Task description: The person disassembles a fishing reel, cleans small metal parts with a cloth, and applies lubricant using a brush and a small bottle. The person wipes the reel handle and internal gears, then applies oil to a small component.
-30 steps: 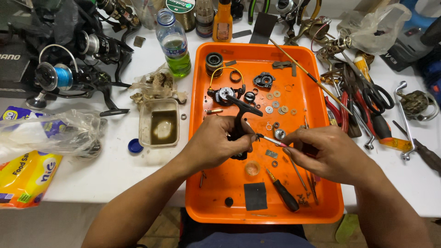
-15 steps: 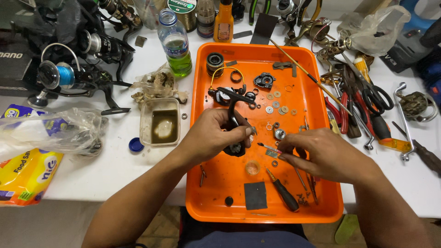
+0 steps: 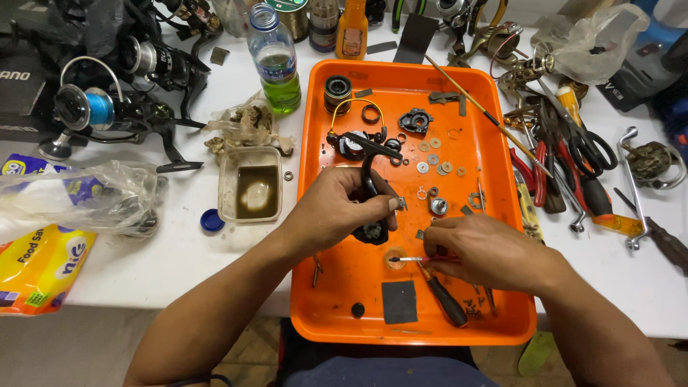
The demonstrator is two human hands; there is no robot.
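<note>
At far left lay a yellow bag [image 3: 32,265] and a clear plastic bag [image 3: 79,197], with spinning reels [image 3: 107,107] behind them on the white table [image 3: 179,258]. Nearer the middle stood a green-liquid bottle [image 3: 276,61] and a small tub [image 3: 251,185] of murky fluid, a blue cap [image 3: 211,220] just beside it.

The left hand [image 3: 333,211] was closed around a black reel body [image 3: 370,197], holding it tilted over the orange tray [image 3: 326,315], the forearm coming in from the lower left with the wrist bent inward. The right hand [image 3: 487,251] pinched a thin brush [image 3: 416,259], its tip lying over a small round patch on the tray just below the reel body; the fingers were curled, palm down, forearm from the lower right.

The step looked like cleaning or greasing the reel's inner parts. The next move seemed to call for a steady left grip and a fine, short stroke of the brush into the body's opening.

Washers [image 3: 433,154] lay scattered on the tray above, a screwdriver [image 3: 444,297] below the right hand, and pliers [image 3: 548,168] on the table to the right
</note>
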